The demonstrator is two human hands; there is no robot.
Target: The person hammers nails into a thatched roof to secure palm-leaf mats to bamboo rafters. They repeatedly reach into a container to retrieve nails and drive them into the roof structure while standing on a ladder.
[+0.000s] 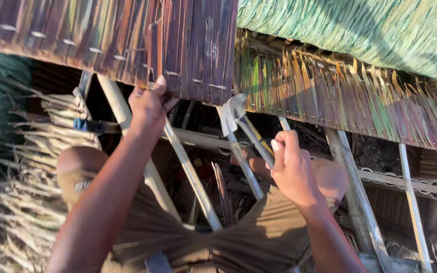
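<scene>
My left hand [149, 107] grips the lower edge of a dark reddish thatch panel [127, 40] of stitched palm leaves, thumb on top. A little to the right and lower, my right hand [292, 169] is closed around the handle of a hammer [234, 110]. The hammer's metal head points up and rests against the panel's bottom edge. It sits where this panel meets a second, greener thatch panel [330, 91] on the right. Both hands are above my knees and brown shorts [259, 237].
Bamboo rafters [193, 177] and poles [355, 192] run diagonally under the thatch, with open gaps down to clutter below. A bundle of dry leaves [26, 167] lies at the left. Green woven material [370, 30] covers the top right.
</scene>
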